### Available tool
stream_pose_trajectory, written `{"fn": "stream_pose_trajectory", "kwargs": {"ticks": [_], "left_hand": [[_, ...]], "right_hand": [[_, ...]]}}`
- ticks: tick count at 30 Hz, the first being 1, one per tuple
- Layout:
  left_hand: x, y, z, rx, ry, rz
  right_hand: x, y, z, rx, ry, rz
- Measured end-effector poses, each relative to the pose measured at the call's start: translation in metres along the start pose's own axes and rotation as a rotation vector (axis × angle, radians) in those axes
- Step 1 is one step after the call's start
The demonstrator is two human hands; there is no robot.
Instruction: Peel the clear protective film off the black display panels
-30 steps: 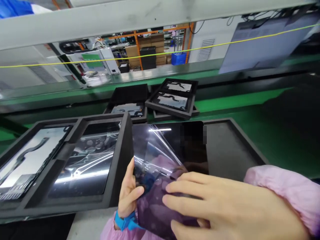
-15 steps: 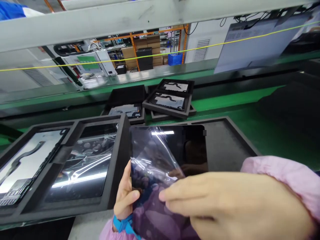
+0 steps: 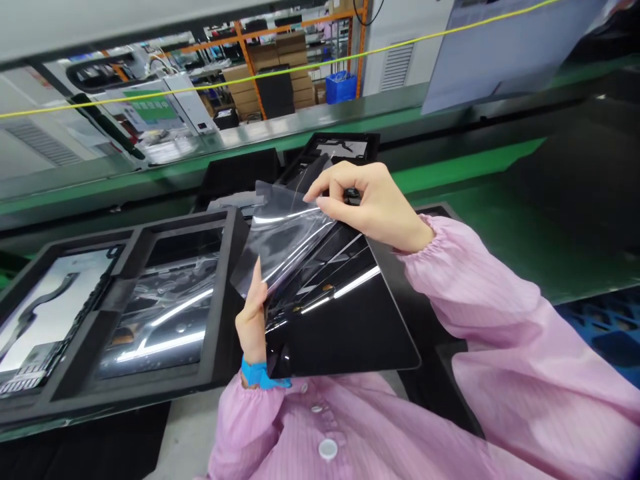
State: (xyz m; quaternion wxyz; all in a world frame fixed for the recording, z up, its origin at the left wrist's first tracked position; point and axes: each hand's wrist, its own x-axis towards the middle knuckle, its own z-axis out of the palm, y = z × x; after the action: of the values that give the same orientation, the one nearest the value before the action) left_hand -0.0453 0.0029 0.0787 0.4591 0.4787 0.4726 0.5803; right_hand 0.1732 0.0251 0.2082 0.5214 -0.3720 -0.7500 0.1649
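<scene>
My left hand (image 3: 253,323) grips the left edge of a glossy black screen panel (image 3: 345,330), held tilted in front of my chest. My right hand (image 3: 373,203) is raised above the panel's far end, fingers pinched on a clear plastic film (image 3: 285,230) that lifts off the panel and curls upward. Both arms wear pink sleeves, and a blue band circles my left wrist. An empty black foam tray (image 3: 440,333) lies under the panel.
A black foam tray (image 3: 150,230) at left holds two panels, one under crumpled film. More black trays (image 3: 345,143) sit on the green conveyor (image 3: 475,173) beyond. A yellow cord (image 3: 300,67) runs overhead; a blue crate (image 3: 605,320) is at right.
My right hand moved from the panel's near corner up and away, pulling the film off most of the screen. The panel tilted and the view dipped lower.
</scene>
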Motion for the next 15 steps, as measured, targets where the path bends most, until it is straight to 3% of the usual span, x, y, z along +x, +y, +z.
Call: {"fn": "stream_pose_trajectory", "kwargs": {"ticks": [9,12,15], "left_hand": [[0.002,-0.013,-0.006,0.08,0.027,0.095],[-0.002,-0.005,-0.003,0.075,-0.017,0.078],[-0.01,0.015,0.006,0.039,-0.083,0.055]], "right_hand": [[0.003,0.002,0.0,0.103,0.001,0.035],[0.0,0.006,-0.002,0.118,0.007,0.044],[-0.006,0.013,-0.005,0.161,0.097,0.062]]}}
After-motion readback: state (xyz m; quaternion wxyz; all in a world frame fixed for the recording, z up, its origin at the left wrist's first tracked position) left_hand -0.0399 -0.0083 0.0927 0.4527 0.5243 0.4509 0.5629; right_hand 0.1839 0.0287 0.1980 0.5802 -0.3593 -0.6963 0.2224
